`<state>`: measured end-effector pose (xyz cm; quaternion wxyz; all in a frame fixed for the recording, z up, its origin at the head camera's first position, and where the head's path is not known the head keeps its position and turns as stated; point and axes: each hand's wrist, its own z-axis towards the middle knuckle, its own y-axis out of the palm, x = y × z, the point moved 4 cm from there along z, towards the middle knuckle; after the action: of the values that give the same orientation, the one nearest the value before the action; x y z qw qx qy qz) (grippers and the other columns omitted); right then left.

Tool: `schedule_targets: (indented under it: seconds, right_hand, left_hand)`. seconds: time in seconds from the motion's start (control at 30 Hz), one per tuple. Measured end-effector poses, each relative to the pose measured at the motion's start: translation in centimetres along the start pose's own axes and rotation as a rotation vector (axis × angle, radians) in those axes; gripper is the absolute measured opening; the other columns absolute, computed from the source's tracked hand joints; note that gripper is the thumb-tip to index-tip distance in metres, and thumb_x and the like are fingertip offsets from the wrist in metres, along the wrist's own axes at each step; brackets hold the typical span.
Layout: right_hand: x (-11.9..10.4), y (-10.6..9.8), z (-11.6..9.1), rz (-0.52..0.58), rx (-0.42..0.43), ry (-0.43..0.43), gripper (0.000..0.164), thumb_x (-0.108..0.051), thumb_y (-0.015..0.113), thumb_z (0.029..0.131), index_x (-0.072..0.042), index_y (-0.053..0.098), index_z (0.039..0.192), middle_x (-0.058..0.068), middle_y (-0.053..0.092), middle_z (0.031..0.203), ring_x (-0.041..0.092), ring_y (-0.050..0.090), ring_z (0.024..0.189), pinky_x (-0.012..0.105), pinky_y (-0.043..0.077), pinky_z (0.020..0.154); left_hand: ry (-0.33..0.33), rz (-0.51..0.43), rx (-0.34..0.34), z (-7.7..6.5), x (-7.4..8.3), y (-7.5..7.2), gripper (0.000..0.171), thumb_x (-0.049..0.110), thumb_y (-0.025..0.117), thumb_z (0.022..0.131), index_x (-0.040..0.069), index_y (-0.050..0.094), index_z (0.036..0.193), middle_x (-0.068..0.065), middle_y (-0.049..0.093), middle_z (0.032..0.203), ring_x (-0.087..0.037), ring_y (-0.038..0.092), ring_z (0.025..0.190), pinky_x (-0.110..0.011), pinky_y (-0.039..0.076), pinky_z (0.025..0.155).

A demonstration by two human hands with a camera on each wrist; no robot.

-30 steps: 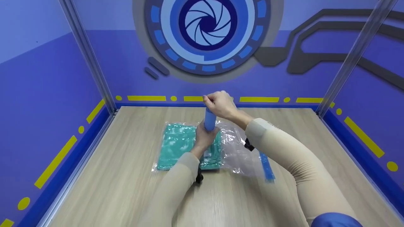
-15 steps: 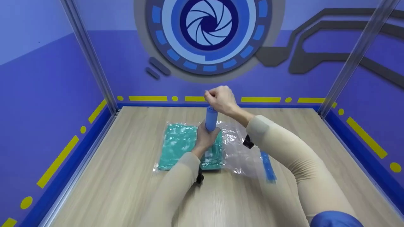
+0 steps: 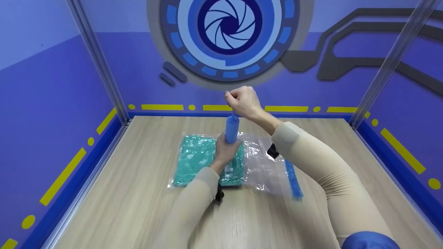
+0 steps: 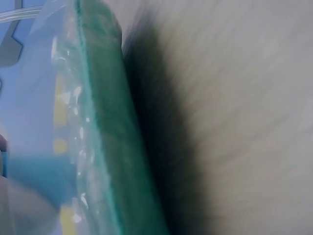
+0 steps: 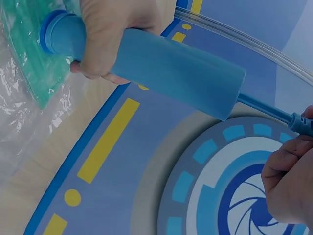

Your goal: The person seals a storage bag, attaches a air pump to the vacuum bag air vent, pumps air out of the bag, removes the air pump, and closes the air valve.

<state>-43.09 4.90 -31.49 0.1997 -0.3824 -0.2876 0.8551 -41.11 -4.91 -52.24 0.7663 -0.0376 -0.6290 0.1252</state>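
A blue hand pump (image 5: 176,73) stands upright over a clear plastic bag (image 3: 264,167). My left hand (image 3: 225,151) grips its barrel near the lower end, its fingers curled around it in the right wrist view. Above the barrel, my right hand (image 3: 244,101) holds the pump's handle (image 5: 301,125), and a length of thin rod (image 5: 266,106) shows between handle and barrel. In the bag's left part lies a folded green item (image 3: 193,159), its thick edge filling much of the left wrist view. The pump's lower end is hidden by my left hand in the head view.
A blue strip (image 3: 294,181) runs along the right end of the bag. The wooden table (image 3: 138,193) reaches to purple-blue panels (image 3: 114,69) at the back and sides, with metal posts (image 3: 100,65) at the corners.
My right hand has risen from the top of the barrel, drawing the pump's rod up out of it. The left hand and the bag have stayed in place.
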Motion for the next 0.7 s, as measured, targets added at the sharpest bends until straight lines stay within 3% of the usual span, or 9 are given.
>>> schedule_targets:
  seconds: [0.17, 0.33, 0.57, 0.7]
  right_hand:
    - [0.6, 1.1, -0.5, -0.014, -0.036, 0.012, 0.057, -0.028, 0.06, 0.113, -0.018, 0.059, 0.057, -0.009, 0.045, 0.052, 0.006, 0.036, 0.047, 0.024, 0.024, 0.049]
    - [1.8, 2.7, -1.6, -0.031, -0.068, 0.035, 0.058, -0.029, 0.061, 0.113, -0.023, 0.053, 0.056, -0.011, 0.044, 0.052, 0.006, 0.037, 0.049, 0.023, 0.024, 0.048]
    - [2.5, 3.6, -2.4, 0.021, -0.037, 0.003, 0.055, -0.025, 0.061, 0.114, -0.015, 0.063, 0.06, 0.003, 0.063, 0.056, 0.007, 0.054, 0.051, 0.021, 0.036, 0.05]
    - [2.4, 3.4, -2.3, 0.028, -0.032, 0.022, 0.056, -0.025, 0.061, 0.114, -0.015, 0.062, 0.059, 0.002, 0.063, 0.056, 0.006, 0.055, 0.05, 0.019, 0.036, 0.048]
  left_hand:
    - [0.048, 0.032, 0.018, 0.2, 0.1, -0.1, 0.023, 0.012, 0.078, 0.097, 0.008, 0.068, 0.116, -0.004, 0.07, 0.097, -0.019, 0.065, 0.092, -0.044, 0.057, 0.094]
    - [0.103, 0.083, 0.051, 0.2, 0.1, -0.3, 0.024, 0.011, 0.08, 0.095, 0.004, 0.07, 0.116, -0.002, 0.066, 0.091, -0.017, 0.061, 0.086, -0.043, 0.056, 0.09]
    - [0.088, 0.083, 0.049, 0.2, -0.1, -0.3, 0.029, 0.012, 0.08, 0.094, 0.005, 0.071, 0.121, -0.003, 0.069, 0.094, -0.018, 0.062, 0.088, -0.044, 0.057, 0.091]
    - [0.086, 0.089, 0.04, 0.2, 0.1, -0.2, 0.028, 0.012, 0.079, 0.095, 0.004, 0.07, 0.121, -0.004, 0.068, 0.094, -0.018, 0.062, 0.089, -0.044, 0.056, 0.091]
